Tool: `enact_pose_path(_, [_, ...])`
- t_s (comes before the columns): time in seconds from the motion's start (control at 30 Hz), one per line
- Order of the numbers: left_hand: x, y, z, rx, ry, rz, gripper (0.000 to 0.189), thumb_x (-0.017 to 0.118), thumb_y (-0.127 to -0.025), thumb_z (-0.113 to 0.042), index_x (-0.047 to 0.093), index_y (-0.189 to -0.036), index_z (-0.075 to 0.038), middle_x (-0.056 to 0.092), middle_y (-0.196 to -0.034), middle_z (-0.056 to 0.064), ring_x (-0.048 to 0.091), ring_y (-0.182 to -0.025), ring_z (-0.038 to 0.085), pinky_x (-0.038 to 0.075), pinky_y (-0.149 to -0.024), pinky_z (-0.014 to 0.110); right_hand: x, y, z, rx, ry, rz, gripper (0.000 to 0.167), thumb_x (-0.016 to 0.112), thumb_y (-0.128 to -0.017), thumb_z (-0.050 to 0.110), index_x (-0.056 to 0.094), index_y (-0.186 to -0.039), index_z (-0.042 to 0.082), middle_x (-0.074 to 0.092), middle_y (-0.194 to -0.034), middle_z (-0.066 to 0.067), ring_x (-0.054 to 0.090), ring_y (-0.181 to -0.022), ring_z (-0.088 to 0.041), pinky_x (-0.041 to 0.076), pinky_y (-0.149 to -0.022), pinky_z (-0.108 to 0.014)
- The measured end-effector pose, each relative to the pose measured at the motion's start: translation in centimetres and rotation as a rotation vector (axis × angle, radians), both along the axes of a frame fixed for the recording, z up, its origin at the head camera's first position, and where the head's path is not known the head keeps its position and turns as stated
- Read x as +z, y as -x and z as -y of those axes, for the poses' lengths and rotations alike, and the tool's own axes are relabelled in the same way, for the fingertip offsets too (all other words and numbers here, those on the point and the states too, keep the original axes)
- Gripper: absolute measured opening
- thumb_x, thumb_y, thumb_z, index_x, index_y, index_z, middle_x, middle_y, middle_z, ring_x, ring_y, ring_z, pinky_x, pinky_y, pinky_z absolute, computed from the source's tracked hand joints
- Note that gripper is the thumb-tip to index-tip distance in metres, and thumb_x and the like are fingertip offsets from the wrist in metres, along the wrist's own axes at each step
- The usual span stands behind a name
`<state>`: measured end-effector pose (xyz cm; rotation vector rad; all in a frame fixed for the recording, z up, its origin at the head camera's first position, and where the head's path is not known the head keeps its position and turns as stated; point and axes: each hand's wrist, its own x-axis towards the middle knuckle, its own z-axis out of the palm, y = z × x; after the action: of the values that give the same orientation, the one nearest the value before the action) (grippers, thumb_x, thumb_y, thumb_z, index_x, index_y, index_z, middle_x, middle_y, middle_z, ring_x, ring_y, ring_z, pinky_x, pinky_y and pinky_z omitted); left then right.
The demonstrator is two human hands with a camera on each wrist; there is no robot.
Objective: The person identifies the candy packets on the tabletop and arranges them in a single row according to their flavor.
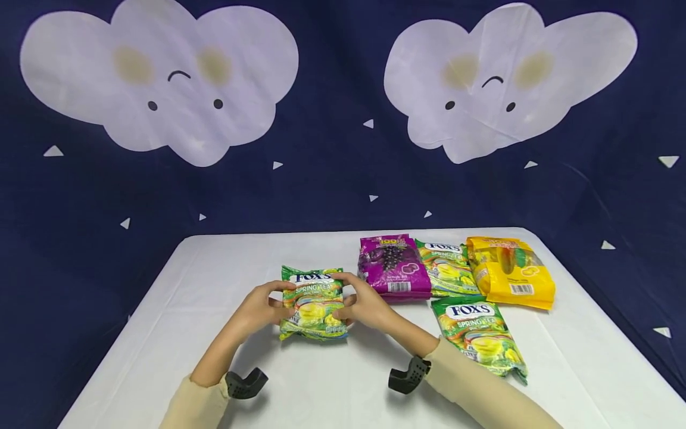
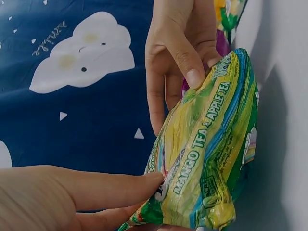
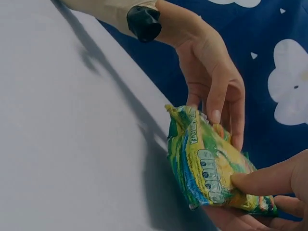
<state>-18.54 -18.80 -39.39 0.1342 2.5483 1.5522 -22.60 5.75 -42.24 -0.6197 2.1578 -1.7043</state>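
Note:
A green and yellow FOX'S Spring Tea candy bag (image 1: 313, 307) is held between both hands at the left middle of the white table. My left hand (image 1: 259, 310) grips its left side, thumb on the front face in the left wrist view. On the opposite side my right hand (image 1: 367, 302) pinches the bag, its thumb (image 3: 255, 182) pressing the printed front. In the wrist views the bag (image 2: 202, 144) is tilted, with its lower edge facing the camera. The fingertips behind the bag are partly hidden.
To the right lie a purple grape candy bag (image 1: 393, 268), another FOX'S bag (image 1: 449, 271) and a yellow candy bag (image 1: 511, 271) in a row. A further FOX'S bag (image 1: 482, 336) lies in front of them, near the right forearm. A dark blue cloud-print curtain (image 1: 332, 196) hangs behind the table.

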Motion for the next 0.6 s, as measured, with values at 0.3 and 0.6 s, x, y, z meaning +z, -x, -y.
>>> enact_pose_path(0.3, [0.4, 1.0, 2.0, 0.035, 0.212, -0.047, 0.050, 0.076, -0.080, -0.005, 0.061, -0.127, -0.003, 0.069, -0.095, 0.012, 0.062, -0.064, 0.017, 0.048, -0.061, 0.033, -1.4, 1.1, 3.0, -0.014, 0.044, 0.039, 0.076, 0.073, -0.078, -0.010, 0.039, -0.144, 0.005, 0.045, -0.119, -0.015, 0.062, -0.072, -0.017, 0.058, -0.060, -0.038])
enact_pose_path(0.6, [0.4, 1.6, 4.1, 0.066, 0.254, -0.039, 0.047, 0.073, -0.080, 0.000, 0.061, -0.125, 0.001, 0.064, -0.116, 0.019, 0.061, -0.064, 0.018, 0.046, -0.057, 0.033, -1.7, 1.8, 6.0, -0.011, 0.078, 0.076, 0.078, 0.072, -0.075, -0.012, 0.039, -0.144, 0.005, 0.045, -0.119, -0.012, 0.062, -0.072, -0.017, 0.058, -0.060, -0.037])
